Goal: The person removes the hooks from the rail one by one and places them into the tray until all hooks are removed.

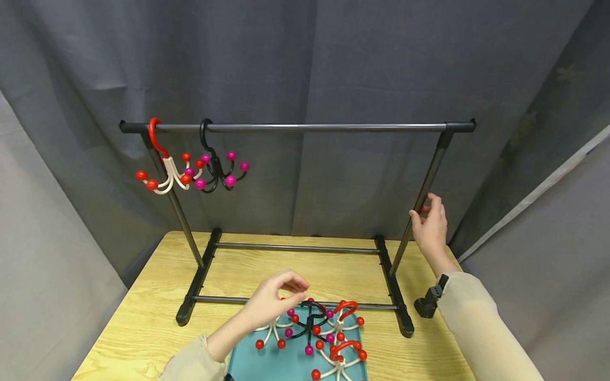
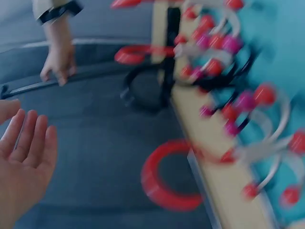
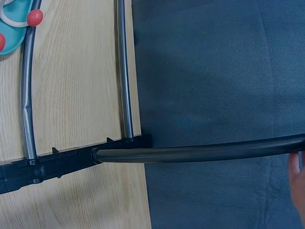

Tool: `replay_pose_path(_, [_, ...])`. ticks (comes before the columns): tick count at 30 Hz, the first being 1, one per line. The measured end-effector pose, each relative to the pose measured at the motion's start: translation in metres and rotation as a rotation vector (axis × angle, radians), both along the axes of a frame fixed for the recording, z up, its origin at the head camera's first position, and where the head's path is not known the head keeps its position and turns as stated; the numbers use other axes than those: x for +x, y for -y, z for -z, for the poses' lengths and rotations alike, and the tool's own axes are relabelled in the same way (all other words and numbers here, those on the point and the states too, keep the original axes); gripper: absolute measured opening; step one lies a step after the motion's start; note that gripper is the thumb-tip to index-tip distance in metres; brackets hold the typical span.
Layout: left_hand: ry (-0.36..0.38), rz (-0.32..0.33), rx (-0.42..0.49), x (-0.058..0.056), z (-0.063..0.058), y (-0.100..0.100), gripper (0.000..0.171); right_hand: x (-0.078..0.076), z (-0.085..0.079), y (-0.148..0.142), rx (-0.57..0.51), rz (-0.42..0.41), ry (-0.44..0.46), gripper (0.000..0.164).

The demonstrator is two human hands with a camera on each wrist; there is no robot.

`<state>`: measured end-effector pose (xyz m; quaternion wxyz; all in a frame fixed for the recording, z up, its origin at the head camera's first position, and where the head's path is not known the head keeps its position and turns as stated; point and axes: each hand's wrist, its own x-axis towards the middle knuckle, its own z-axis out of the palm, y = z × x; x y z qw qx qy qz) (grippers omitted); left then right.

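My right hand (image 1: 431, 227) grips the right upright (image 1: 432, 169) of a metal rack, thumb in front and fingers round the far side. Only fingertips (image 3: 296, 179) show at the edge of the right wrist view. My left hand (image 1: 267, 304) hovers above a teal tray (image 1: 252, 362), fingers loosely bent and nothing in them. On the tray lie a black multi-arm hanger hook (image 1: 310, 321) with magenta balls and several white ones with red hooks and red balls, such as the white hanger hook (image 1: 339, 365) at the front. The left wrist view is blurred.
From the left end of the rack's top bar (image 1: 324, 128) hang a white hanger hook (image 1: 169, 168) with a red hook and a black hanger hook (image 1: 203, 138). The rack's black feet (image 1: 195, 296) stand on a wooden table (image 1: 133, 328). Grey curtains (image 1: 381, 63) surround it.
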<state>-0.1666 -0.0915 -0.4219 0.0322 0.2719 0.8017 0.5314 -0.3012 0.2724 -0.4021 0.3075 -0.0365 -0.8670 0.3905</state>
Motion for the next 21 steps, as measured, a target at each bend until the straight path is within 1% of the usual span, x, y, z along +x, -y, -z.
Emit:
replay_pose_path(2, [-0.09,-0.063,-0.007,-0.007,-0.017,0.009,0.012,0.0,0.0,0.0,0.006,0.003,0.005,0.051])
replay_pose_path(5, [-0.23,-0.16,0.017,-0.019,-0.041,0.023,0.012,0.0,0.001,0.0,0.012,0.005,0.01,0.051])
replay_pose_path(8, [-0.339,-0.265,0.039,-0.027,-0.066,0.037,0.011,0.0,0.0,0.0,0.018,0.004,0.014,0.051])
replay_pose_path(10, [-0.395,-0.323,0.032,-0.026,-0.086,0.043,0.01,0.001,-0.001,0.0,0.015,0.003,0.015,0.051])
replay_pose_path(13, [-0.456,-0.385,0.019,-0.025,-0.111,0.051,0.011,0.001,-0.002,0.0,0.021,0.008,0.014,0.051])
replay_pose_path(15, [-0.486,-0.426,0.014,-0.029,-0.121,0.058,0.011,0.001,-0.002,0.001,0.028,0.01,0.011,0.051])
replay_pose_path(21, [-0.587,-0.601,0.032,-0.061,-0.135,0.087,0.012,0.001,-0.002,0.002,0.043,0.008,0.0,0.052])
